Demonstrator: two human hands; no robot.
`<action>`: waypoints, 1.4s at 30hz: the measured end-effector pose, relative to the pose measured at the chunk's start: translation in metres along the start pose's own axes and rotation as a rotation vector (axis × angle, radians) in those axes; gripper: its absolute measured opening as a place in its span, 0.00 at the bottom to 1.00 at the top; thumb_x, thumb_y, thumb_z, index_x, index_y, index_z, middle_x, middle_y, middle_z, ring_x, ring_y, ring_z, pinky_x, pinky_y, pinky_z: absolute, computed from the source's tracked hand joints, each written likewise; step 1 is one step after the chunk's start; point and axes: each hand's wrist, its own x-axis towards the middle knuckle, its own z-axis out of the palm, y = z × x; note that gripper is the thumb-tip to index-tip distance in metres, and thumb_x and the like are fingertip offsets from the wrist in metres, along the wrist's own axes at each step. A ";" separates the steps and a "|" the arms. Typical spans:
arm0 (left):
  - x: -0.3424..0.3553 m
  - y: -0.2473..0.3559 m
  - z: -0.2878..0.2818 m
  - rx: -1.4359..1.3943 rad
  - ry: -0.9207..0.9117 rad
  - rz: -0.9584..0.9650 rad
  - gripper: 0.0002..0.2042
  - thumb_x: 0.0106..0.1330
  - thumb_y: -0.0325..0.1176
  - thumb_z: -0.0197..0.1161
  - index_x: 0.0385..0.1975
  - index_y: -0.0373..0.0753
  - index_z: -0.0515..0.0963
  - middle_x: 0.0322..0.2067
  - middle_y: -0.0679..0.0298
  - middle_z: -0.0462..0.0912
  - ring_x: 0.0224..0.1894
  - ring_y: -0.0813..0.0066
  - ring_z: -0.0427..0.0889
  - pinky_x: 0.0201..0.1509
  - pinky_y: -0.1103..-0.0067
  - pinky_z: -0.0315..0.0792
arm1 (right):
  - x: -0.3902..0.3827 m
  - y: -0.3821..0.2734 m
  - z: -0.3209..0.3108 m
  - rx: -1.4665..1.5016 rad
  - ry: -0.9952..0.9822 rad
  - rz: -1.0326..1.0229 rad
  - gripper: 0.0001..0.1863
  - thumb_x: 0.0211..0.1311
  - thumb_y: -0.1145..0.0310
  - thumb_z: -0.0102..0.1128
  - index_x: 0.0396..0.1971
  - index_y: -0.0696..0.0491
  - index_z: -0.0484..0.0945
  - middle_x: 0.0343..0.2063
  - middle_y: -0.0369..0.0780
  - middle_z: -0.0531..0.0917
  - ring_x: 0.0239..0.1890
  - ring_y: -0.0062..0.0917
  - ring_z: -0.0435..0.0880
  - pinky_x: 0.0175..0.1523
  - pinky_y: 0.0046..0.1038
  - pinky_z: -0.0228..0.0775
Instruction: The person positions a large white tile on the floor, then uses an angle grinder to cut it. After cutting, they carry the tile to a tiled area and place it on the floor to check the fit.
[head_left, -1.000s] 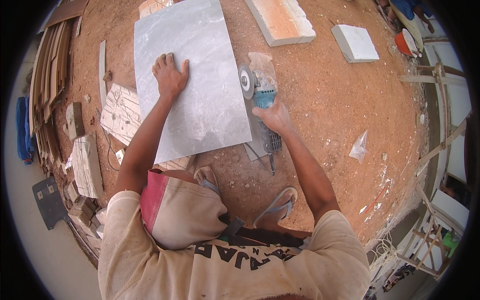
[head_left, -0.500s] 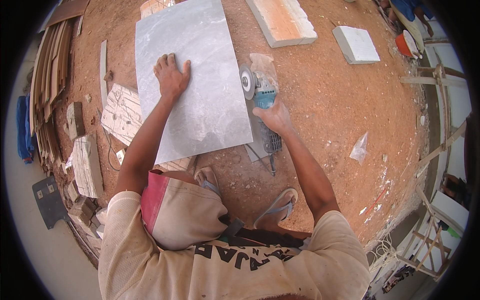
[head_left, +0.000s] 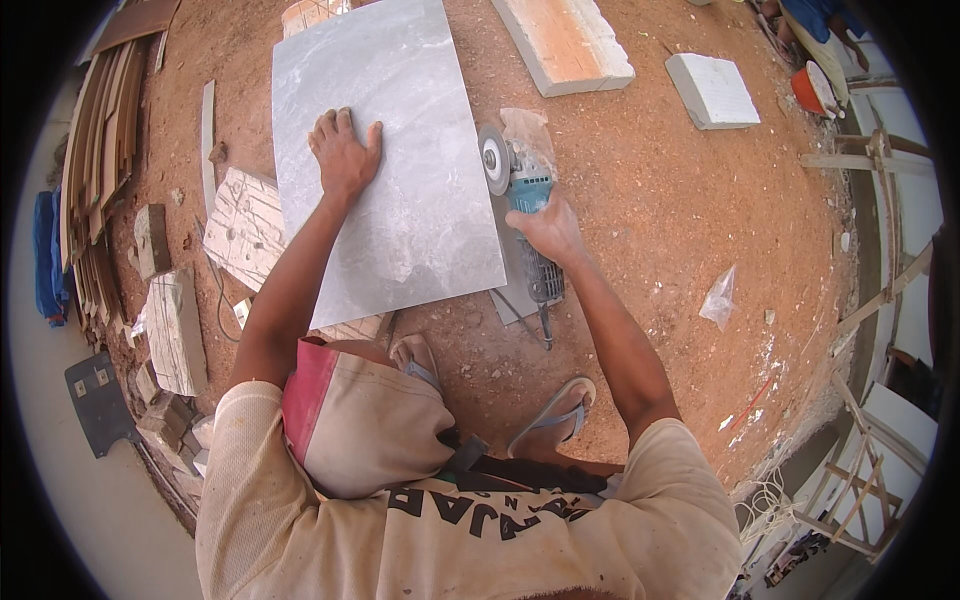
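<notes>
My left hand (head_left: 345, 155) lies with spread fingers on a large grey marbled tile (head_left: 395, 235), which rests over pale scored blocks (head_left: 240, 225). Along the tile's right edge, my right hand (head_left: 548, 225) grips a teal angle grinder (head_left: 532, 188) by its body, thumb across the top. The grinder's disc (head_left: 492, 160) is beside that edge; whether it touches the tile I cannot tell. A crumpled clear plastic piece (head_left: 530, 135) is just behind the grinder, and a grey offcut (head_left: 515, 305) lies partly under it.
White slabs (head_left: 560, 40) (head_left: 712, 90) lie beyond the grinder. Stacked boards (head_left: 95, 150) and rubble (head_left: 175, 330) line the left. At the upper right are a red bucket (head_left: 812, 88) and another person's arm (head_left: 850, 40). Wooden frames (head_left: 850, 470) stand right. A plastic bag (head_left: 718, 298) lies on the dirt.
</notes>
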 end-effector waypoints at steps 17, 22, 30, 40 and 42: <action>0.001 -0.002 0.003 -0.027 0.004 0.006 0.33 0.70 0.52 0.58 0.65 0.30 0.69 0.65 0.42 0.66 0.72 0.44 0.59 0.78 0.49 0.45 | 0.001 -0.001 0.003 -0.022 0.099 -0.056 0.49 0.40 0.53 0.71 0.61 0.69 0.67 0.52 0.62 0.80 0.57 0.52 0.81 0.62 0.43 0.73; 0.000 -0.002 0.002 -0.022 -0.002 0.005 0.33 0.70 0.52 0.58 0.65 0.30 0.68 0.65 0.41 0.66 0.72 0.45 0.58 0.78 0.49 0.45 | 0.002 -0.003 0.003 -0.014 0.091 -0.034 0.47 0.39 0.53 0.71 0.59 0.69 0.68 0.52 0.61 0.81 0.56 0.53 0.82 0.60 0.43 0.74; 0.001 -0.001 0.001 -0.010 -0.013 0.003 0.33 0.71 0.52 0.57 0.65 0.30 0.68 0.65 0.41 0.65 0.73 0.45 0.58 0.78 0.49 0.45 | 0.012 -0.002 0.003 -0.017 0.118 -0.078 0.44 0.39 0.54 0.71 0.56 0.67 0.71 0.49 0.60 0.82 0.55 0.52 0.83 0.59 0.42 0.75; 0.000 -0.001 0.003 -0.003 -0.006 0.002 0.33 0.71 0.52 0.57 0.65 0.30 0.67 0.66 0.42 0.65 0.73 0.45 0.58 0.78 0.48 0.45 | 0.016 -0.004 0.003 -0.025 0.125 -0.077 0.44 0.41 0.56 0.71 0.58 0.67 0.70 0.50 0.59 0.82 0.55 0.50 0.83 0.60 0.42 0.75; 0.001 -0.001 0.003 0.000 -0.009 0.002 0.33 0.71 0.52 0.57 0.65 0.30 0.68 0.66 0.42 0.65 0.73 0.45 0.58 0.78 0.48 0.45 | 0.017 -0.004 0.003 -0.026 0.119 -0.067 0.45 0.41 0.56 0.71 0.59 0.67 0.70 0.50 0.59 0.82 0.55 0.50 0.83 0.60 0.42 0.75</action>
